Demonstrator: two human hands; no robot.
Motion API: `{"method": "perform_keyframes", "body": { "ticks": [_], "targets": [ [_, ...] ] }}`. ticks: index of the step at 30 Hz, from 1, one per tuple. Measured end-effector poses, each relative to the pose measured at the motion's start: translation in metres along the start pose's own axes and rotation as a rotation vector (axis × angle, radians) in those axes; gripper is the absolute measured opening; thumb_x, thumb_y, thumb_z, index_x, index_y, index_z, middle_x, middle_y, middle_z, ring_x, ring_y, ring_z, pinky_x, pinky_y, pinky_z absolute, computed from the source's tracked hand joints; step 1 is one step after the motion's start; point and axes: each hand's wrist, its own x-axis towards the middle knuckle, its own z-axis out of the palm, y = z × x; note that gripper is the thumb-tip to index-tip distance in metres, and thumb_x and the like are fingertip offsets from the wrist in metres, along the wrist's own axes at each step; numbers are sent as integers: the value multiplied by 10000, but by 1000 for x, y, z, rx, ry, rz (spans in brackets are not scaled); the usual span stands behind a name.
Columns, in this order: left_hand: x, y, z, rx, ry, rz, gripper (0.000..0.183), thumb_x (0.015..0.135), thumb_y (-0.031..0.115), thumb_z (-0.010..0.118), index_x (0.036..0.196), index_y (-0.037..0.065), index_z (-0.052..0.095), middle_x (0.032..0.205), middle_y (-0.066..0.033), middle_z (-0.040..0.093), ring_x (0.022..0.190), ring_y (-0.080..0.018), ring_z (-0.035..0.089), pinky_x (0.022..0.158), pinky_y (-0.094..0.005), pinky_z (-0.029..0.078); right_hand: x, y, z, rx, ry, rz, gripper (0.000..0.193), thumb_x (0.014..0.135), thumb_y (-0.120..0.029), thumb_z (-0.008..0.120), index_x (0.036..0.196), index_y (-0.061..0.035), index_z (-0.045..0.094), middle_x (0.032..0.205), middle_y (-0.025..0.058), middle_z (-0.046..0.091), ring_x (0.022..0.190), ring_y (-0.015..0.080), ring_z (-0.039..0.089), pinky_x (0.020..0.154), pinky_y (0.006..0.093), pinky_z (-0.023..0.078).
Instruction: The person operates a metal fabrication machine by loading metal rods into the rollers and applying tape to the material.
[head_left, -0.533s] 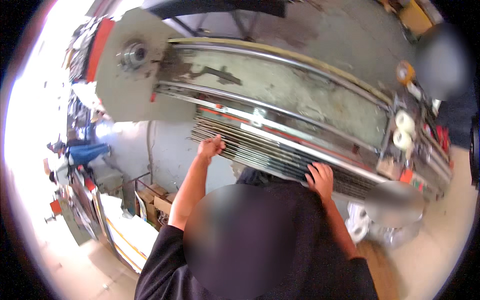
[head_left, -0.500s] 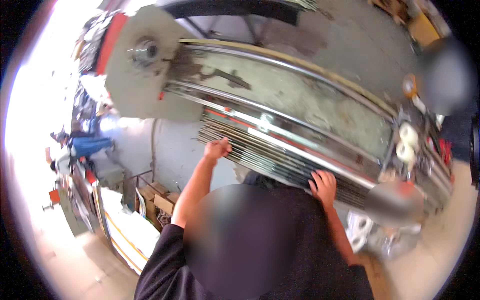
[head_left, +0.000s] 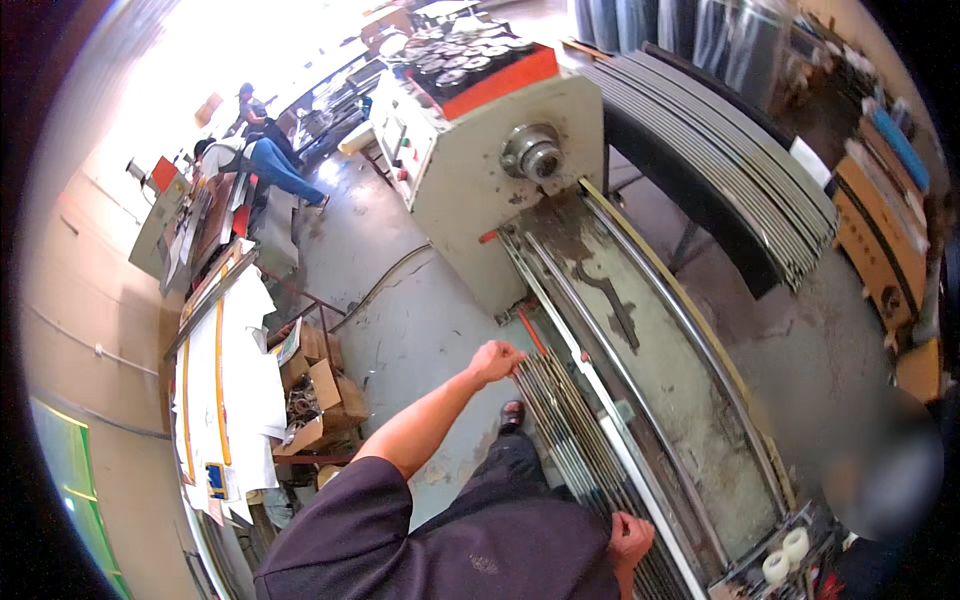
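A row of long thin metal rods (head_left: 560, 420) lies side by side along the near edge of a long machine bed (head_left: 650, 390). At the far end of the row my left hand (head_left: 497, 362) is closed, its fingertips pinched on the end of a metal rod. Further down the row, close to my body, my right hand (head_left: 630, 540) is closed with curled fingers against the rods. What those fingers grip is hidden. A white rail (head_left: 620, 440) runs beside the rods, and a dark flat strip (head_left: 612, 305) lies on the bed.
The machine's headstock (head_left: 510, 190) stands beyond the bed, with a red tray (head_left: 500, 85) of round parts on top. Long grey strips (head_left: 710, 150) rest on a rack at the right. Cardboard boxes (head_left: 335, 395) stand at the left. Two people (head_left: 265, 160) are farther off.
My view has swung left, bringing the headstock nearer the middle. My left hand has gone from a loose curl over the rods to a pinch at their end; my right hand's fingers have curled in.
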Motion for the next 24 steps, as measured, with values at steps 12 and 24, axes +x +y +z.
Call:
{"method": "perform_keyframes", "body": {
  "ticks": [12, 24],
  "targets": [
    [119, -71, -207, -349, -124, 231, 244, 1081, 267, 682, 1125, 34, 738, 924, -47, 765, 840, -136, 708, 772, -332, 582, 201, -246, 159, 85, 174, 219, 199, 998, -174, 773, 1025, 23, 782, 908, 147, 750, 801, 292, 680, 723, 425, 535],
    [103, -184, -372, -362, -144, -32, 357, 1081, 338, 681, 1192, 4, 736, 1069, -100, 791, 970, -189, 743, 871, -365, 584, 522, -626, 227, 287, 102, -386, 139, 1027, -81, 708, 1099, 19, 773, 1062, 122, 782, 985, 228, 720, 900, 363, 554]
  ]
}}
